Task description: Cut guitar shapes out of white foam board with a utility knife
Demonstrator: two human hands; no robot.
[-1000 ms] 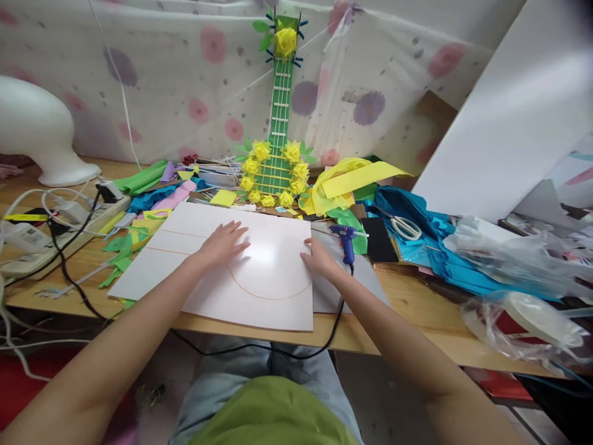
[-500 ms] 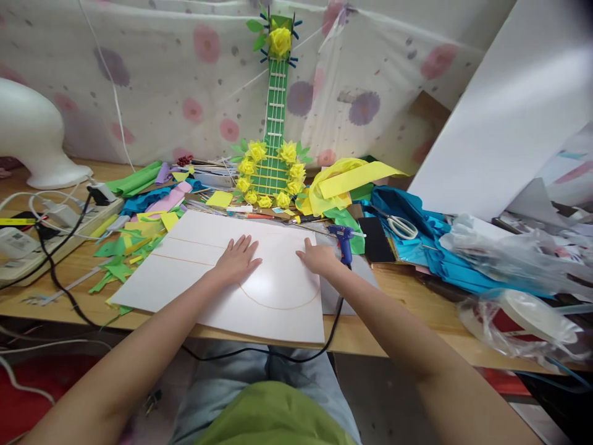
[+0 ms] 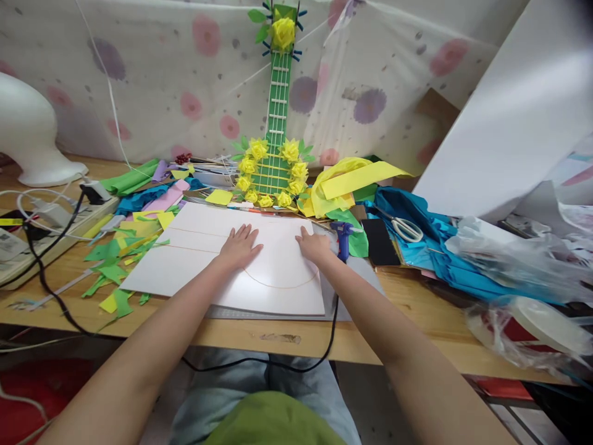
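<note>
A white board (image 3: 278, 303) lies flat on the table, with two straight orange lines on its left part and a curved orange line on its right part. My left hand (image 3: 239, 246) rests palm down near the board's middle, fingers spread. Toward its right edge, my right hand (image 3: 315, 245) lies on the board with thumb and index finger apart; its other fingers are partly hidden. A grey mat (image 3: 345, 306) shows under the board. Just beyond my right hand is a blue glue gun (image 3: 343, 238), its black cord running down over the table edge.
A green paper guitar (image 3: 278, 114) with yellow paper flowers stands at the back. Green and yellow scraps (image 3: 111, 269) and a power strip (image 3: 60, 238) lie left. Scissors (image 3: 406, 228), blue paper (image 3: 463, 269) and a bagged tape roll (image 3: 532, 327) are right.
The white board has slid away from me, toward the back, with both hands on it. More of the table's front strip and the grey mat now shows.
</note>
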